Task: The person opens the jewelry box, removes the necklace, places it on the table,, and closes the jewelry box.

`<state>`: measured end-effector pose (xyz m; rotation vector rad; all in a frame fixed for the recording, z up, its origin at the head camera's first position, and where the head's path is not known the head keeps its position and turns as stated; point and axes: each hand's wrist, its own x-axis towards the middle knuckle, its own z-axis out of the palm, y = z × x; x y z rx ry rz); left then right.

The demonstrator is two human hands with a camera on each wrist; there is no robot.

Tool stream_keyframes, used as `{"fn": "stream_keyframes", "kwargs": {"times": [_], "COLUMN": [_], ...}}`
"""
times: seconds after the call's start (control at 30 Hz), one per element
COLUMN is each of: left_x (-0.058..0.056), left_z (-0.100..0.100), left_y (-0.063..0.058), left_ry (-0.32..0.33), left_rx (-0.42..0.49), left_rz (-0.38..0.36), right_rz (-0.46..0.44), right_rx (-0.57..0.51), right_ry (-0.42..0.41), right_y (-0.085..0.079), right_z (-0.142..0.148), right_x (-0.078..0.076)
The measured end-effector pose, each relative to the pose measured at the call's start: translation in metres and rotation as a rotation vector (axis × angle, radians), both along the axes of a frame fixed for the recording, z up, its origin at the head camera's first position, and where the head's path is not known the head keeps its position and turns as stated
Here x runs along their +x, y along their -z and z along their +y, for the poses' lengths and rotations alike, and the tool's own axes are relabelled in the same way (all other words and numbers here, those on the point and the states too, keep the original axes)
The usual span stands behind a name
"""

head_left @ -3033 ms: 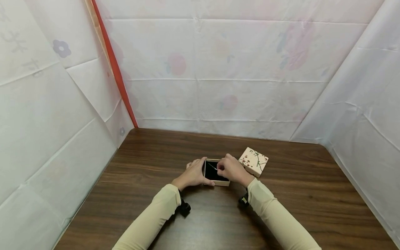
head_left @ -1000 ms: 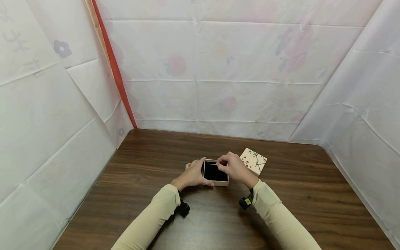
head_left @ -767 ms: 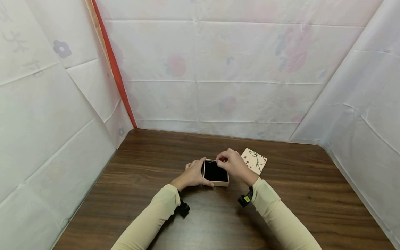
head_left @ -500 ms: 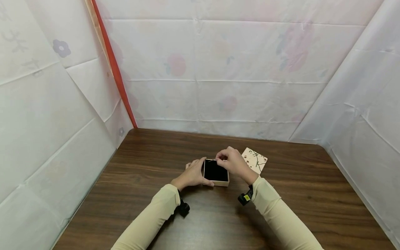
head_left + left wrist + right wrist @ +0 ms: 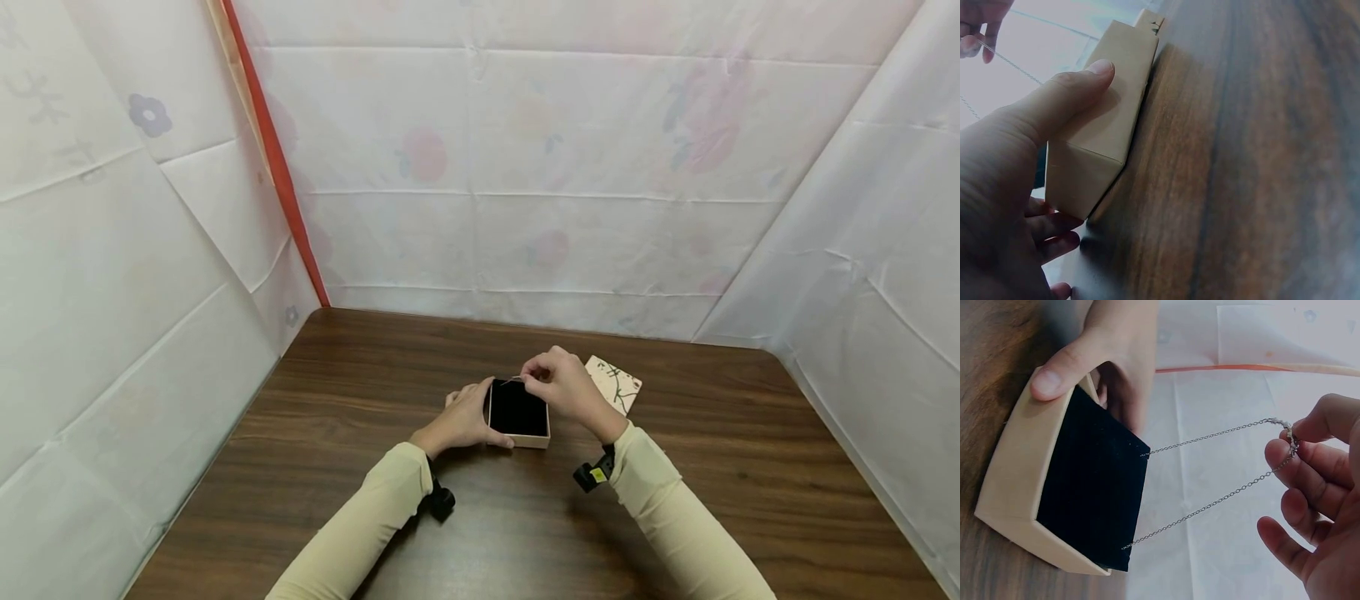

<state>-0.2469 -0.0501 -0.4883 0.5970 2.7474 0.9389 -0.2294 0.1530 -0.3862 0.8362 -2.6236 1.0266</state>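
My left hand (image 5: pixel 465 417) grips a small cream cardboard box (image 5: pixel 529 442) at its left end, thumb on the near wall and fingers round the far side. A black velvety insert (image 5: pixel 1094 487) fills the box. With thumb and fingertips my right hand (image 5: pixel 562 383) pinches a silver chain necklace (image 5: pixel 1241 489) by its sparkling middle piece, above the box's far right corner. Two taut strands run from those fingertips to the far edge of the insert, where their ends are hidden.
Behind the right hand lies a cream lid (image 5: pixel 618 388) printed with branches and red blossoms, partly covered by the hand. The brown wooden table (image 5: pixel 375 350) is bordered by white patterned sheets (image 5: pixel 600 150), with a red strip (image 5: pixel 277 158) at the left corner.
My right hand has moved away from me and up, from over the middle of the insert to the box's far edge, drawing the necklace along. The left hand and box stay put.
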Motion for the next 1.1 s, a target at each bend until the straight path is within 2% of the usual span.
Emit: {"fn": "stream_keyframes", "kwargs": {"times": [0.83,0.97,1.1], "left_x": [-0.002,-0.002,-0.003], "left_z": [-0.007,-0.009,-0.010], "left_y": [-0.003,-0.002,-0.003], "left_ry": [0.013,-0.012,-0.066], "left_rx": [0.050,0.061,0.135], "left_rz": [-0.017,-0.017,0.049], "right_rz": [0.175,0.180,0.184], "right_rx": [0.023,0.044,0.047], "right_ry": [-0.035,-0.033,-0.035], "right_y": [-0.013,-0.013,-0.013], "right_z": [0.000,0.000,-0.001], "right_x": [0.005,0.005,0.006]}}
